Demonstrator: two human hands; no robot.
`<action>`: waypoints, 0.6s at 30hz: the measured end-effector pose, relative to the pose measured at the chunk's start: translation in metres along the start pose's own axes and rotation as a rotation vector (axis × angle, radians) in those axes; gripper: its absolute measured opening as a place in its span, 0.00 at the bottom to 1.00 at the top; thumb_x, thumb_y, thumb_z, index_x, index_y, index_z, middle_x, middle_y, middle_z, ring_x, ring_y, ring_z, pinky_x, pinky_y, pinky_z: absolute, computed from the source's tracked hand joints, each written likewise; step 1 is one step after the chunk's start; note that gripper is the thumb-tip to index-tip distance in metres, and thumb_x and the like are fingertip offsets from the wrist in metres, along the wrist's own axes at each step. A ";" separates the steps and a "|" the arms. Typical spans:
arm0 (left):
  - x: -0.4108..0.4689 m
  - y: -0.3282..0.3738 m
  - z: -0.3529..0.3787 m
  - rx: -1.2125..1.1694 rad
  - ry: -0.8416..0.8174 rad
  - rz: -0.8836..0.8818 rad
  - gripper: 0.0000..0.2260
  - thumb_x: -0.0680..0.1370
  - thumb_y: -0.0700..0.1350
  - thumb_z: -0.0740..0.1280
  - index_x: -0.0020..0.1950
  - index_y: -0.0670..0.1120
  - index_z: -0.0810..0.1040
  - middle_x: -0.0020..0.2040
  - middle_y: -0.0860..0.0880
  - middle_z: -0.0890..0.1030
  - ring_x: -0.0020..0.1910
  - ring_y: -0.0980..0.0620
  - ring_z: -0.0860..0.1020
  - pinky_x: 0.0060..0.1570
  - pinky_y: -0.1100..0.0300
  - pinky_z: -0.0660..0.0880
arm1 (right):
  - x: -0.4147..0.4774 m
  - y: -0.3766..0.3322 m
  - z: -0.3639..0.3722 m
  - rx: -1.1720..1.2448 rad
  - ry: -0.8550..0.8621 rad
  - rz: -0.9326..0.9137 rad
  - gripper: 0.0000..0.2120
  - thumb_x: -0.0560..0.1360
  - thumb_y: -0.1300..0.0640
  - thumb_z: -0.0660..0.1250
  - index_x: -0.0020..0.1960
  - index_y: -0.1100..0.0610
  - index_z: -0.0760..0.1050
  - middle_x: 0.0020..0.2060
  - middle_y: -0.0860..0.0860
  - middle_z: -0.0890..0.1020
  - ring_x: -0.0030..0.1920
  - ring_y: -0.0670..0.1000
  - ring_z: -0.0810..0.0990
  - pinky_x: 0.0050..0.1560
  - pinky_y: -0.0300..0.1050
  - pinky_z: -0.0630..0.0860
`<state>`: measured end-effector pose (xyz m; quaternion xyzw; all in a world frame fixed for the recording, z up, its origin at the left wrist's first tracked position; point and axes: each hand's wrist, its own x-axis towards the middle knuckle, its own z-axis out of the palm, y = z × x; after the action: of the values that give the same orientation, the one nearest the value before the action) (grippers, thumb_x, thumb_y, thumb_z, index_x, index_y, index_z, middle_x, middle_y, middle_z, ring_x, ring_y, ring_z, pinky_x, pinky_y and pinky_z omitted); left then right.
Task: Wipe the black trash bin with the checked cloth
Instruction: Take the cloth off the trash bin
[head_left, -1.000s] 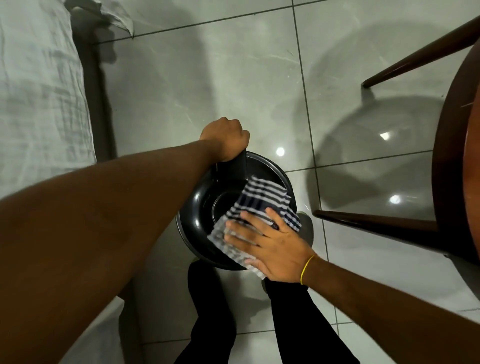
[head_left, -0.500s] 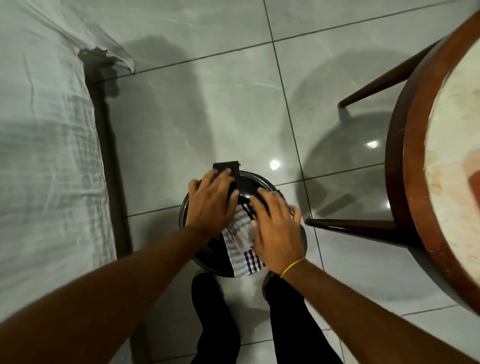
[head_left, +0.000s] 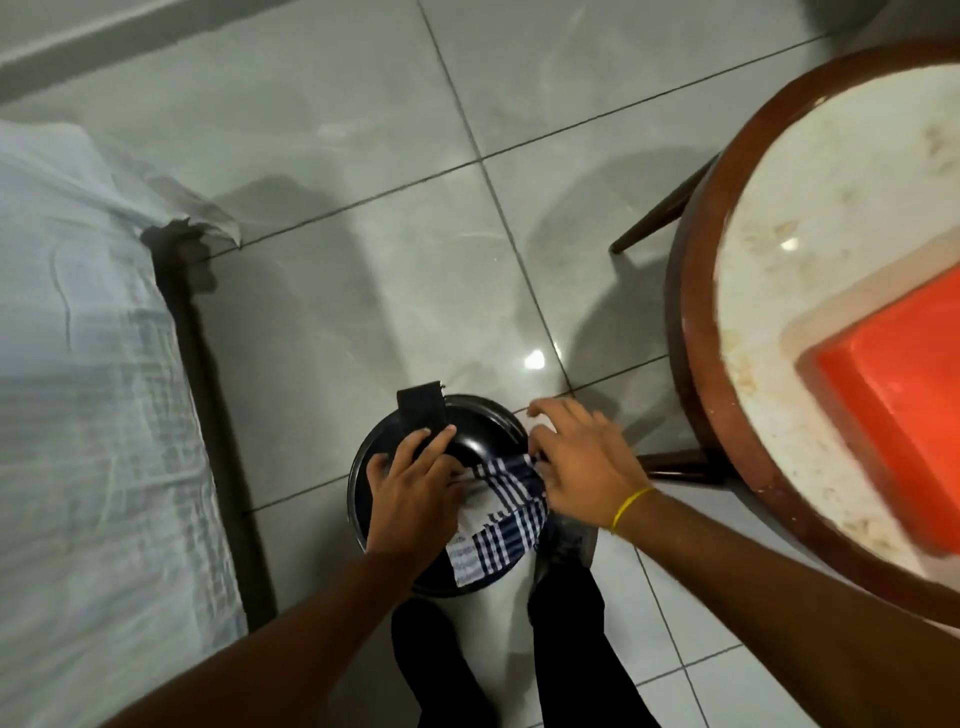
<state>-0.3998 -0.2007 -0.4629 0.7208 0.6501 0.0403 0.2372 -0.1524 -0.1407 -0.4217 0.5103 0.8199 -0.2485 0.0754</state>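
The round black trash bin (head_left: 382, 457) stands on the floor just in front of my feet, its lid down and a black hinge tab (head_left: 421, 408) at the far side. The blue-and-white checked cloth (head_left: 501, 525) lies over the lid's near right part and hangs past the rim. My left hand (head_left: 410, 486) rests flat on the lid with fingers spread, fingertips reaching the tab and its thumb side touching the cloth. My right hand (head_left: 584, 460), with a yellow band on the wrist, grips the bunched far edge of the cloth at the bin's right rim.
A bed with a pale sheet (head_left: 78, 415) and a dark frame rail (head_left: 208, 395) runs along the left. A round wooden table (head_left: 691, 332) with a white top and an orange object (head_left: 898, 410) stands close on the right; its leg (head_left: 670, 462) reaches toward the bin. Glossy grey tiles lie beyond.
My left hand let go of the raised lid and now lies flat on the shut lid. My right hand slid with the cloth from the lid's middle to the right rim. My view pulled back.
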 end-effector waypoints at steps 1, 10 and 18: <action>0.002 0.007 -0.011 -0.024 -0.001 0.044 0.08 0.75 0.48 0.78 0.51 0.56 0.83 0.73 0.52 0.81 0.76 0.43 0.73 0.65 0.34 0.69 | -0.016 -0.002 -0.010 0.037 0.029 0.022 0.11 0.74 0.53 0.66 0.56 0.52 0.81 0.67 0.50 0.78 0.66 0.56 0.79 0.58 0.55 0.78; 0.033 0.140 -0.126 -0.173 0.025 0.585 0.07 0.76 0.50 0.73 0.53 0.57 0.81 0.53 0.57 0.84 0.61 0.55 0.78 0.61 0.48 0.66 | -0.194 -0.001 -0.125 0.416 0.476 0.362 0.11 0.74 0.59 0.75 0.52 0.46 0.81 0.43 0.41 0.83 0.42 0.45 0.83 0.42 0.45 0.81; 0.106 0.326 -0.188 -0.296 -0.077 0.986 0.07 0.77 0.40 0.74 0.54 0.47 0.84 0.48 0.51 0.86 0.49 0.50 0.83 0.51 0.47 0.76 | -0.289 0.062 -0.219 0.696 0.706 0.738 0.15 0.74 0.62 0.80 0.51 0.43 0.82 0.41 0.44 0.87 0.35 0.47 0.85 0.39 0.47 0.81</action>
<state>-0.1538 -0.0583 -0.1945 0.9012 0.2113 0.2125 0.3132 0.0656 -0.2433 -0.1444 0.8064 0.4354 -0.2750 -0.2906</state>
